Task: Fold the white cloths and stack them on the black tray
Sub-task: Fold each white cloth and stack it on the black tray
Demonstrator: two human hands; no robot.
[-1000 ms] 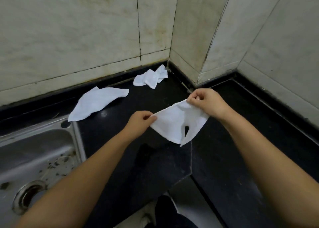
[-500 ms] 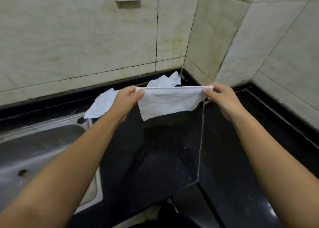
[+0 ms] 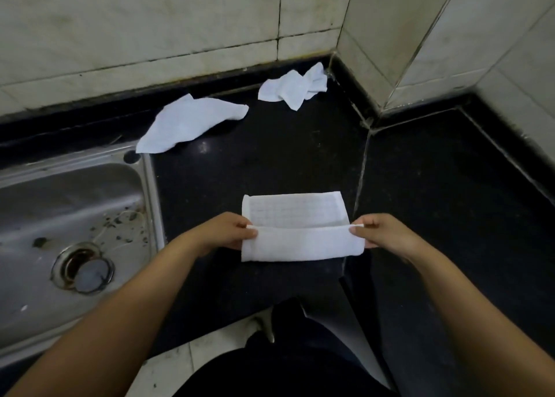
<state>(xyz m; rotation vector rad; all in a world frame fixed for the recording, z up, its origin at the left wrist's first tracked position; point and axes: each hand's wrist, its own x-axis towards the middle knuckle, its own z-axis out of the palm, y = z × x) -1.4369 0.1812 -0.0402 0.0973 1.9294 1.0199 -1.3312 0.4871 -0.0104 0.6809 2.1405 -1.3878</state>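
- Two hands, left hand [image 3: 223, 231] and right hand [image 3: 380, 231], pinch the near edge of the half-folded cloth [image 3: 295, 227] lying on the black tabletop [image 3: 270, 162].
- Uneven fingers could skew the fold.
- Two loose cloths [image 3: 192, 123] wait behind; no tray shows, so stacking may stall.

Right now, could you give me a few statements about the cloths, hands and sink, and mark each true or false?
1. Both hands, left hand and right hand, pinch the half-folded cloth. True.
2. Four loose cloths lie by the wall. False: two, the flat cloth and the crumpled cloth.
3. The sink is on the person's left. True.
4. The flat cloth lies inside the sink. False: it lies on the black counter, one corner over the sink's rim.
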